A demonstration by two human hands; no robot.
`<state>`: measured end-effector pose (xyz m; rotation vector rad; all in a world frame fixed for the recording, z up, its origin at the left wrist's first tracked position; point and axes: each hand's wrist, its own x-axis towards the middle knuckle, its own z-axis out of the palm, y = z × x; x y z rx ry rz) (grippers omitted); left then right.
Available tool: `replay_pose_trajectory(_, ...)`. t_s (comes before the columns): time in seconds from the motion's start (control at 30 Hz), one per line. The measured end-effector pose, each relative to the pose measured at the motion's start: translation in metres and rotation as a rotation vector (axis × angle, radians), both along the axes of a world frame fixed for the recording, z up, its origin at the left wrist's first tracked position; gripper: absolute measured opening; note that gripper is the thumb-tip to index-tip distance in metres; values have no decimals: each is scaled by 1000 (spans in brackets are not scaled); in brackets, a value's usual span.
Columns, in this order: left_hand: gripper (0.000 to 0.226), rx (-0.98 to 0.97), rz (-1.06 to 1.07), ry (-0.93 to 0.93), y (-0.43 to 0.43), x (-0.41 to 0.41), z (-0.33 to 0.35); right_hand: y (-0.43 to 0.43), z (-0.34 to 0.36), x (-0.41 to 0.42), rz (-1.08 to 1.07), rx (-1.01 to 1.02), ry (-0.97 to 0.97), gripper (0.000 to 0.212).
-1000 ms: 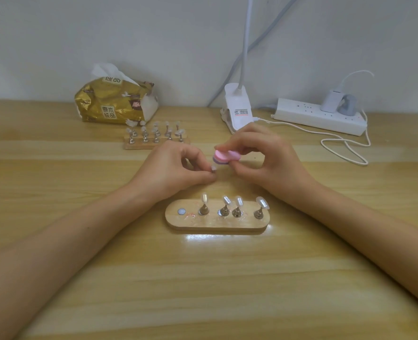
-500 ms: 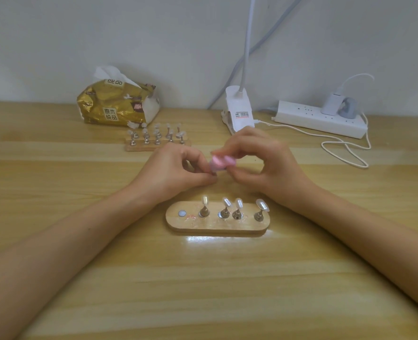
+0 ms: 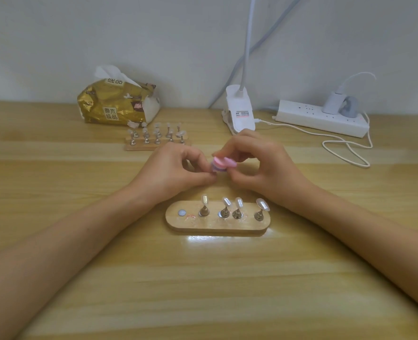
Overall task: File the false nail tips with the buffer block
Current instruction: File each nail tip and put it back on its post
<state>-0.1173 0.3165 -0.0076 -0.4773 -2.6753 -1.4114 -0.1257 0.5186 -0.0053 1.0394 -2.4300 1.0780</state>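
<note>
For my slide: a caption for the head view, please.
Right hand holds pink buffer block against nail tip pinched in left hand.

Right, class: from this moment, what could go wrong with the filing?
1. The left hand pinches the tip by little, mostly hidden; the buffer in the right hand might flick it loose.
2. Both wrists hover just behind the stand; a dip could knock its four tips.

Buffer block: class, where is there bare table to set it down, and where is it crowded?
Free: the wide wood on this side of the near stand; also the left end, beside the tissue pack. Crowded: the back, with far stand, lamp clamp, power strip and cord.
</note>
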Motion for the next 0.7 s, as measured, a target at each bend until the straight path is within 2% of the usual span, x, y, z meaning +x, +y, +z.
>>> replay_pose_trajectory(0.13, 13, 9, -12, -5, 0, 1, 1, -1, -1, 1, 10, -4, 54, 25)
replay_pose_trajectory(0.63, 15, -4, -10, 4, 0, 0, 1, 1, 1, -1, -23, -3, -7, 25)
replay_pose_trajectory(0.7, 15, 3, -9, 1, 0, 0, 0, 0, 1, 0, -12, -16, 34, 27)
